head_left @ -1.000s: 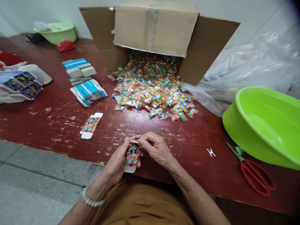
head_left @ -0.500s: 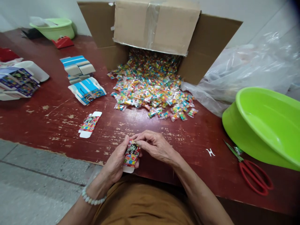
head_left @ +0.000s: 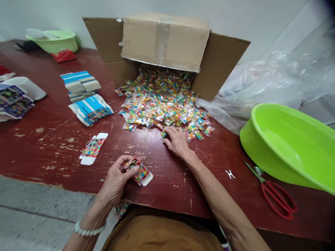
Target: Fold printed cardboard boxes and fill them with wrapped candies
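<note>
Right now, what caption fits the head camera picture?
Left hand holds a printed box; right hand touches candy packets.

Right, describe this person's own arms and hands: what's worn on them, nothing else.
Both forearms are bare, with no sleeves, and neither the left hand nor the right hand wears gloves. The left wrist carries a bracelet of round, pearly white beads. The right arm shows no jewellery. A loose ochre-brown garment appears below them.
</note>
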Demonstrator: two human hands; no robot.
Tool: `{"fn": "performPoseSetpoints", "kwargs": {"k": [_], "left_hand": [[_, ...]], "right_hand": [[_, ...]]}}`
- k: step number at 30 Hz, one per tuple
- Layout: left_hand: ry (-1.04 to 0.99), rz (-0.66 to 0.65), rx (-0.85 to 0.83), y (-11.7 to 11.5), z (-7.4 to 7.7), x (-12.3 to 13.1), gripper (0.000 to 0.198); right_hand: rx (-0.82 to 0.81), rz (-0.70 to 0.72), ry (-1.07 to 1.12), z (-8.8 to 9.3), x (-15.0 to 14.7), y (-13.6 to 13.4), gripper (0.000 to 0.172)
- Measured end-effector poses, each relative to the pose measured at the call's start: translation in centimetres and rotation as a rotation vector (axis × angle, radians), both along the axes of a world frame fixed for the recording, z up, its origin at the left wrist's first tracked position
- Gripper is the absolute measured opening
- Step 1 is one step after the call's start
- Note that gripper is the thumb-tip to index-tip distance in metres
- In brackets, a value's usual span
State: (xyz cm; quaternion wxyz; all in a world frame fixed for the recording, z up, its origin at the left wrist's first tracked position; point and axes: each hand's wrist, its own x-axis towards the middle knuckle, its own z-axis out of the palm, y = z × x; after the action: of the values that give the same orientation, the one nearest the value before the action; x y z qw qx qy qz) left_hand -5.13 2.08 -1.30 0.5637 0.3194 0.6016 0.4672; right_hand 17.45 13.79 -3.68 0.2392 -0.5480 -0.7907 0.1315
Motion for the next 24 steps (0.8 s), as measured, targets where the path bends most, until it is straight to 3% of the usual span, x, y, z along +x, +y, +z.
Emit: {"fn": "performPoseSetpoints", "kwargs": {"k": [2,4,6,8,10,12,16,19,22,24], "left_hand": [[0.234,-0.083,0.037,0.0,-0.2,-2.0,0.052],[0.416,-0.267,0.073,-0.2,-0.1,-4.0,0.052],[0.549,-0.473,0.088,-0.6,0.1,-5.5,0.045],[0.623,-0.608,0.065,-1.1,0.3,-6.2,0.032],[0.583,-0.609,0.025,-1.5,0.6,-5.9,0.031],[0.413,-0.505,-0.020,-1.9,0.7,-4.9,0.044],[0.058,-0.286,-0.054,-2.2,0.6,-2.6,0.061],[-0.025,-0.317,-0.048,-2.2,0.7,-1.3,0.053],[-0.007,-0.399,-0.044,-2.2,1.0,-0.3,0.051],[-0.013,-0.415,-0.043,-2.3,1.1,0.3,0.056]], "right_hand": [[-0.004,0.048,-0.150,0.0,-0.4,0.3,0.046],[0.008,0.084,-0.220,0.1,-1.0,0.1,0.036],[0.012,0.110,-0.223,0.1,-1.7,-0.3,0.020],[0.005,0.118,-0.190,0.1,-2.2,-0.8,0.020],[-0.001,0.102,-0.160,0.2,-2.4,-1.4,0.022],[-0.031,0.077,-0.044,0.5,-2.4,-2.3,0.021],[-0.333,0.132,0.679,1.7,-3.0,-5.1,0.020],[-0.529,0.198,1.062,2.4,-4.2,-7.1,0.020],[-0.612,0.185,1.122,2.3,-5.3,-8.4,0.022],[-0.556,0.146,1.063,1.9,-5.6,-8.9,0.021]]}}
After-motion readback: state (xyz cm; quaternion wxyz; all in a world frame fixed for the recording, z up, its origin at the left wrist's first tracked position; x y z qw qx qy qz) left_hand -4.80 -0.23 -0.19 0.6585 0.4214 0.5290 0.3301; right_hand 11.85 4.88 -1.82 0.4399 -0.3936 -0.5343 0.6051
